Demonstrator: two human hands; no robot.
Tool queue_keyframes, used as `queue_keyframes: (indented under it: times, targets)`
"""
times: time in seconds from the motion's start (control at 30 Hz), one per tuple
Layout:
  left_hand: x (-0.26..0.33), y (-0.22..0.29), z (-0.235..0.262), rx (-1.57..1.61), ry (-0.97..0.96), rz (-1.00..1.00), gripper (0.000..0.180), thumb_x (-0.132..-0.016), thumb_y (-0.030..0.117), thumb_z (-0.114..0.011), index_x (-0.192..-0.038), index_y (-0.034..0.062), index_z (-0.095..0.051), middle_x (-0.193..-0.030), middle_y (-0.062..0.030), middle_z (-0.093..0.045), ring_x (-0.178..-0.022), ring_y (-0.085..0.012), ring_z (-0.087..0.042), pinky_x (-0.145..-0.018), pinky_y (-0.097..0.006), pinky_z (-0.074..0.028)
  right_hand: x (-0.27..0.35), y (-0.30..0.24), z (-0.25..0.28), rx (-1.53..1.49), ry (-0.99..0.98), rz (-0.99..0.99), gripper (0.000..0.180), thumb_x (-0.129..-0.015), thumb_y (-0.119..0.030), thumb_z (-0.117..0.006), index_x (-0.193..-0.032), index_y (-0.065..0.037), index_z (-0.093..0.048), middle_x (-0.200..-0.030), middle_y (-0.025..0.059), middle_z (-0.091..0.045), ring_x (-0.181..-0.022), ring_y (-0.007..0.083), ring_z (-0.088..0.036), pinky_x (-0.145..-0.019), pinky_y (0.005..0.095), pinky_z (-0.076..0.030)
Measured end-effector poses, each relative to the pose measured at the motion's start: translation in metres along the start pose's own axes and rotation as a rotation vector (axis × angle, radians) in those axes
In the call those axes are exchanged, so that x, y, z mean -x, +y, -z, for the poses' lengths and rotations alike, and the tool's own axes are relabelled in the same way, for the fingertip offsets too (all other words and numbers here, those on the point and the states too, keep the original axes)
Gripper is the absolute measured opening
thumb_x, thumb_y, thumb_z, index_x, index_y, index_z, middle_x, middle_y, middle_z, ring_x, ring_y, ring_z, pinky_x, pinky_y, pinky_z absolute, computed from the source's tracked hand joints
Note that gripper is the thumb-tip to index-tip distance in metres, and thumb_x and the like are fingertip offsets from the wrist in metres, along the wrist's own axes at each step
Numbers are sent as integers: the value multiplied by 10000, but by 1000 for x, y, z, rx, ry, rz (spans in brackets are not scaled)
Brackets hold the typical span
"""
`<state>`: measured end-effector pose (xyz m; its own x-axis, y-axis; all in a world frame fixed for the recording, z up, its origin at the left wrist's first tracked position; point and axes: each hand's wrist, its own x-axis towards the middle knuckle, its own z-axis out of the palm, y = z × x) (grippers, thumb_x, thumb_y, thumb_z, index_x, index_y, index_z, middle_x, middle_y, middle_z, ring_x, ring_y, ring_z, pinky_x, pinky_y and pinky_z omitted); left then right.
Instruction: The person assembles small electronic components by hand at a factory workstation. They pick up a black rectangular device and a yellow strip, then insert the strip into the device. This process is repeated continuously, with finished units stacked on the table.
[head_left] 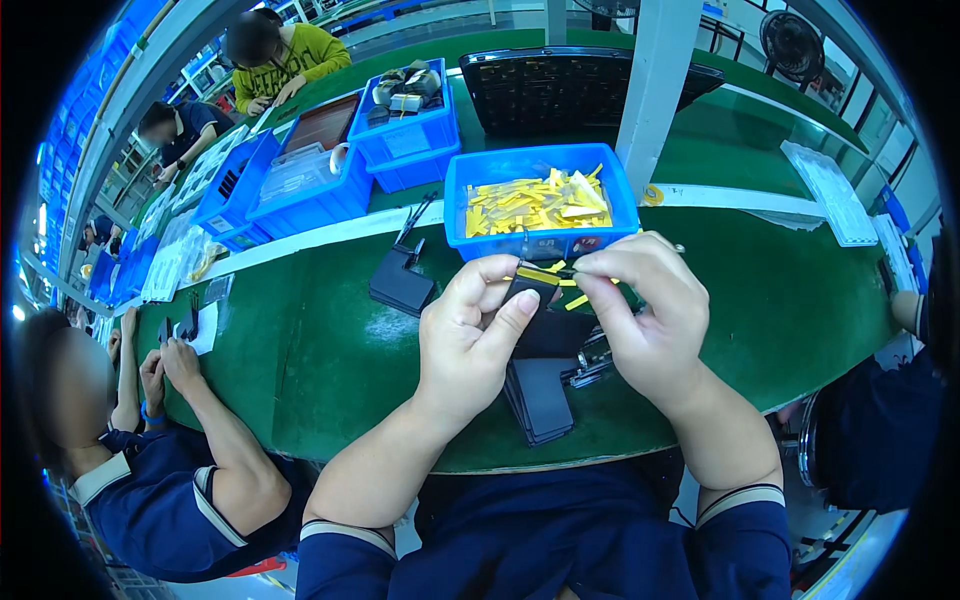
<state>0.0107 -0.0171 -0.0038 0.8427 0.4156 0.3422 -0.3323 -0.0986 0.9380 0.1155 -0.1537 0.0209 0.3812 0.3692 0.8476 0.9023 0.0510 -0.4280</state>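
Observation:
My left hand (465, 335) is closed around a flat black piece (533, 288) with a yellow strip (538, 273) along its upper edge, thumb on its face. My right hand (650, 310) is closed in a pinch beside that edge; something thin and dark shows at its fingertips, too small to name. Below my hands, a stack of flat black pieces (541, 398) lies near the table's front edge, with dark and metallic bits (592, 358) at its side. Loose yellow strips (576, 301) lie on the green table (330, 345) behind my hands.
A blue bin (456, 205) of yellow strips stands just beyond my hands. Another black stack (402, 282) with thin dark leads lies to the left. More blue bins (410, 140) and a grey post (652, 90) stand farther back. A co-worker (170, 450) sits close on my left.

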Motion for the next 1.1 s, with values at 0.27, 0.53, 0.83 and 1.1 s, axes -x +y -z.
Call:
queue_keyframes:
  times: [0.27,0.53,0.83,1.1]
  targets:
    - [1,-1,0,13,11,-1,245,-886,92,-609,-1076,-40,-528,-943,-101,-677,-813,-59,-585,-701,-211,-469,6,1,-4,-413,-106,-474,48,-756,-1,-656,-799,-7,-635,-758,71,-633,-711,143,-610,-648,275,-475]
    - [1,3,-8,-498,82,-352,251,-818,56,-658,-1029,-30,-551,-845,-146,-668,-765,-204,-675,-649,-265,-505,3,-1,-5,-6,-103,-111,98,-700,2,-680,-773,-18,-618,-712,87,-604,-659,221,-595,-601,312,-464]
    - [-5,-9,-2,-254,163,-220,211,-836,31,-630,-1020,-32,-550,-843,-151,-679,-754,-155,-670,-638,-256,-500,3,-4,-5,-57,-136,-122,110,-684,12,-687,-749,-29,-608,-674,74,-584,-621,230,-572,-561,323,-443]
    - [0,4,-7,-633,105,-501,276,-767,21,-684,-1011,-18,-562,-797,-152,-642,-690,-275,-651,-578,-327,-501,4,1,-9,7,-77,-84,124,-668,17,-677,-745,-35,-595,-672,74,-577,-610,232,-567,-567,339,-443]
